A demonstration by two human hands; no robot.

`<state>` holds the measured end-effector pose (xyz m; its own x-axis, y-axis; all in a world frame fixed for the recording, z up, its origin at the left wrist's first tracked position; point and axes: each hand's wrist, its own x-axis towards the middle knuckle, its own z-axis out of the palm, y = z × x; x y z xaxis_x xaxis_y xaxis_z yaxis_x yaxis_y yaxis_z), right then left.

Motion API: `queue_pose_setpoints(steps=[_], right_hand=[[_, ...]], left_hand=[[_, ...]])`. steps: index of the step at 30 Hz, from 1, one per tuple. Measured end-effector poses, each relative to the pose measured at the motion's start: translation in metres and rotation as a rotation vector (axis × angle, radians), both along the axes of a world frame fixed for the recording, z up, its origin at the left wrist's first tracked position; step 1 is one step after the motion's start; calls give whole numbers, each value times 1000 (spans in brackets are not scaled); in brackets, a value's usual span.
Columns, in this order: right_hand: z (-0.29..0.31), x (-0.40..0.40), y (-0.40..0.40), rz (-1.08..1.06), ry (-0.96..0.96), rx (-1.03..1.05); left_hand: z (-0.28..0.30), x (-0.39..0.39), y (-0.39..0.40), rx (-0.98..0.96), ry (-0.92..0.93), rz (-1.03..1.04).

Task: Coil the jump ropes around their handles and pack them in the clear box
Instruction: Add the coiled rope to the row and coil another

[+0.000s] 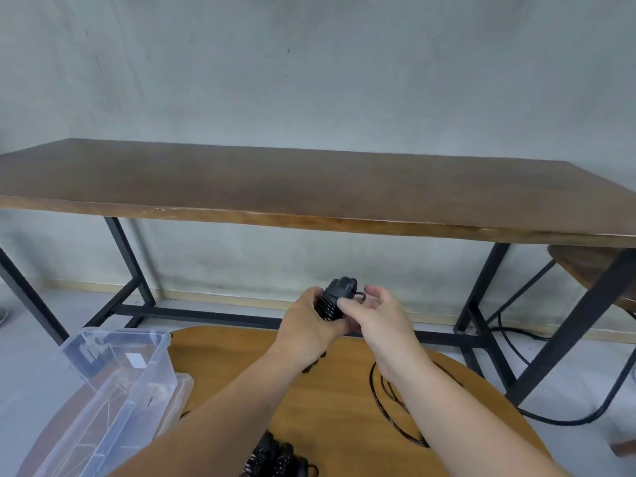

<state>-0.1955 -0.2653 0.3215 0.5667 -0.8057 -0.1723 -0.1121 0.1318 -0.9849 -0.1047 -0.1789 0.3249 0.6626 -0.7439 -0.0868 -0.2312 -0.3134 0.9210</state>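
Hands meet above the round wooden counter [344,407]. Left hand [306,321] grips upright black jump-rope handles [335,299]; right hand [373,311], fingers loosely spread, touches them. Loose rope [389,404] lies below the right arm. Clear box [113,380] sits down-left, nearer the left hand.

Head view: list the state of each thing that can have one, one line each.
Clear plastic box: open, no lid on, no rope seen inside.
Black jump rope handles: held up, rope coiled around them.
Loose black rope: uncoiled, lying on the round wooden table.
Left hand: grips the handles.
Right hand: fingers relaxed, beside the bundle.
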Motion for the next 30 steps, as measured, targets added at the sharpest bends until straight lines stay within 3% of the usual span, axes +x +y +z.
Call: queue_pose_setpoints(steps=[8,20,30], right_hand=[[-16,4,0,28,-9,47],[-83,34,42,179,77,188],[-161,80,119,286,322,398]], left_hand=[[-1,22,14,-101,363,13],[-64,55,74,-76,469,222],[-144,78,158,64,581,416]])
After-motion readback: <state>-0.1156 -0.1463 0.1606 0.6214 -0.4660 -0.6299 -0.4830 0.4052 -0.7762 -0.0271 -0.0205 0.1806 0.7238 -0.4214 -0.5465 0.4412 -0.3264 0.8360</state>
